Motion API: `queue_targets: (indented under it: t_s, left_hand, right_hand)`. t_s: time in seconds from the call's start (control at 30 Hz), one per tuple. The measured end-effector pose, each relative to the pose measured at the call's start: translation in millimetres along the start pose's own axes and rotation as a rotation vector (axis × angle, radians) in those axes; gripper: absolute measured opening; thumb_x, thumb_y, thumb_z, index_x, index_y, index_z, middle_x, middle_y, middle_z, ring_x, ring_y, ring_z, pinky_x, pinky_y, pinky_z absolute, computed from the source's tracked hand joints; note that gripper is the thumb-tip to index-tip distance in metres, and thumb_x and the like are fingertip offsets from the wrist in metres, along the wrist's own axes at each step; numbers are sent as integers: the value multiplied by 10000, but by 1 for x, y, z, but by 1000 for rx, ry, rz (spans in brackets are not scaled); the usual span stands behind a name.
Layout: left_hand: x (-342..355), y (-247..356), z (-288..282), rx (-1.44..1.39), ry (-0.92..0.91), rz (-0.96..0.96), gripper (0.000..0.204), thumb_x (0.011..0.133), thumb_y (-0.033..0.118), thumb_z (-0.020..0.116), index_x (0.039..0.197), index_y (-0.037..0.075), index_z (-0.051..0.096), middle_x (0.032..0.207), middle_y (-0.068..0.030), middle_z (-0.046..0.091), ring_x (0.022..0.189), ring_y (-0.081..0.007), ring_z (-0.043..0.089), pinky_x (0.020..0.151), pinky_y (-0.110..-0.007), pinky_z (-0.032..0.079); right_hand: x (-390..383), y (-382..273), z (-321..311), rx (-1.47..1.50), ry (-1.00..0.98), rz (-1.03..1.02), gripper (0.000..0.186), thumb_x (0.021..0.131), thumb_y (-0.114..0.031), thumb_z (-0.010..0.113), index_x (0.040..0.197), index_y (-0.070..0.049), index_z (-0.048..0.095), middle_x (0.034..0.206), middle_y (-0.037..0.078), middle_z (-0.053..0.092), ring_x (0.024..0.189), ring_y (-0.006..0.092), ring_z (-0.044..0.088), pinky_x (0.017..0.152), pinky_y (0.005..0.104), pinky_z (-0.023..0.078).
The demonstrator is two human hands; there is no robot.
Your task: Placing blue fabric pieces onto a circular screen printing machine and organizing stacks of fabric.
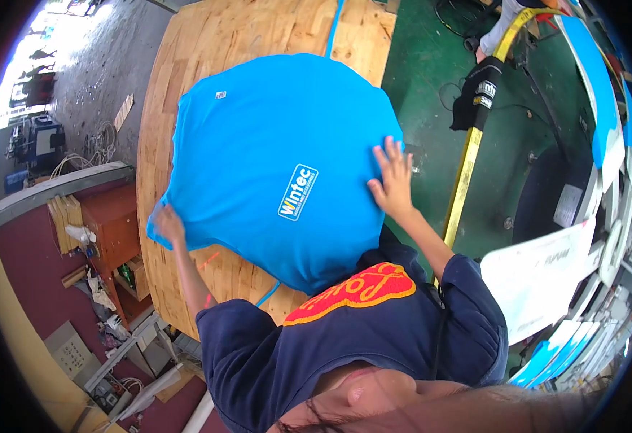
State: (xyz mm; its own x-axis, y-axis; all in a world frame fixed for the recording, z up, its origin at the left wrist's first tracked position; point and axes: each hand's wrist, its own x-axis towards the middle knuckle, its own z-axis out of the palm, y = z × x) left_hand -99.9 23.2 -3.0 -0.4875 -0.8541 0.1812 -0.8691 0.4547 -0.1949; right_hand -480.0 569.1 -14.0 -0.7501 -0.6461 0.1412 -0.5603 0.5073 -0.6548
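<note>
A large bright blue fabric cover (258, 159) with a printed white and yellow logo and a small white label lies spread on a wooden table (229, 29). Its outline is rounded, and what it may cover is hidden. At its lower left corner, my left hand (166, 222) pinches the cloth; the fingers look slightly blurred, and the fabric draws out to a point there. My right hand (394, 179) rests on the right edge of the cover, fingers spread, holding nothing.
Blue straps (336, 25) show on the table beyond and below the cover. Right of the table, a yellow bar (464, 180) with a black wrap slants over the green floor. White and blue panels (540, 278) stand at the right. A brown wooden cabinet (110, 224) stands left.
</note>
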Motion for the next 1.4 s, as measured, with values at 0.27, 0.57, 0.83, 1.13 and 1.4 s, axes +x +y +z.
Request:
queue_targets:
  t_s: [0.27, 0.57, 0.83, 1.13, 1.4]
  left_hand:
    - [-86, -56, 3, -141, -110, 236, 563, 1087, 491, 311, 1604, 270, 292, 1645, -157, 286, 1511, -356, 267, 1161, -632, 252]
    - [-140, 8, -46, -341, 268, 140, 583, 999, 350, 561, 1531, 157, 418, 1622, -209, 307, 1489, -469, 244, 1164, -634, 234]
    - [-401, 140, -92, -599, -213, 1318, 469, 829, 214, 734, 1278, 108, 644, 1560, -156, 427, 1366, -401, 470, 1077, -518, 441]
    - [-520, 278, -148, -836, -578, 1374, 257, 959, 110, 600, 1205, 109, 676, 1177, -106, 693, 1080, -300, 675, 894, -389, 555]
    - [-639, 690, -230, -701, -709, 1769, 352, 1063, 306, 483, 1249, 70, 666, 1233, -125, 671, 1171, -313, 615, 1006, -400, 473]
  right_hand:
    - [-137, -90, 30, -77, -377, -630, 738, 911, -555, 605, 1564, -300, 376, 1682, 82, 224, 1545, 311, 206, 1205, 652, 75]
    - [-306, -4, 17, -400, -1051, -407, 477, 969, -462, 568, 1383, -227, 591, 1486, 75, 537, 1356, 239, 530, 1158, 581, 348]
    - [-380, -43, -62, -92, -318, -116, 324, 941, -248, 653, 1246, -138, 638, 1206, 77, 696, 1025, 282, 675, 941, 464, 481]
    - [-530, 17, -197, -31, 253, 306, 302, 944, -166, 634, 1241, -112, 662, 1235, 91, 677, 1156, 285, 639, 987, 440, 483]
    - [-744, 123, -291, -423, 777, 1182, 466, 924, -213, 668, 1379, -162, 581, 1535, 130, 452, 1448, 355, 381, 1157, 596, 260]
